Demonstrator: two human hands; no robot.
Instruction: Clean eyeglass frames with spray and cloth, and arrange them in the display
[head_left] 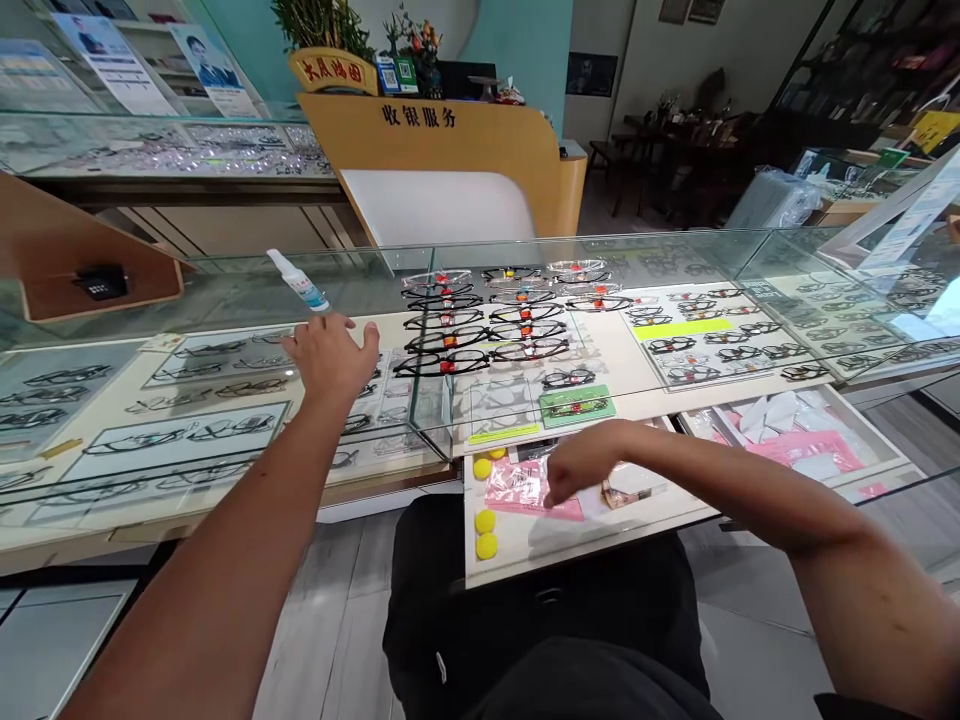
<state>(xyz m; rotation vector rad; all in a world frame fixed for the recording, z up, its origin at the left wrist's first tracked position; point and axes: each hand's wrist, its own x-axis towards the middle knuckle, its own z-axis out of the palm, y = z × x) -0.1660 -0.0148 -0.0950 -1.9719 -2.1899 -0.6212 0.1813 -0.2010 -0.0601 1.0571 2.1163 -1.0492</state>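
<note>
Left hand (330, 358) open and empty, fingers spread above the glass display case (600, 250), just beside a white spray bottle (298, 282) — right hand (581, 462) curled low over a pink plastic packet (523, 488) in the pulled-out drawer tray (517, 560) — any hold there impossible to tell.

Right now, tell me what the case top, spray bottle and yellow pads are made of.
The case top looks like clear glass: frames show through it. The spray bottle seems white plastic, smoothly glossy. The yellow pads look like matte foam, perhaps sponge.
</note>
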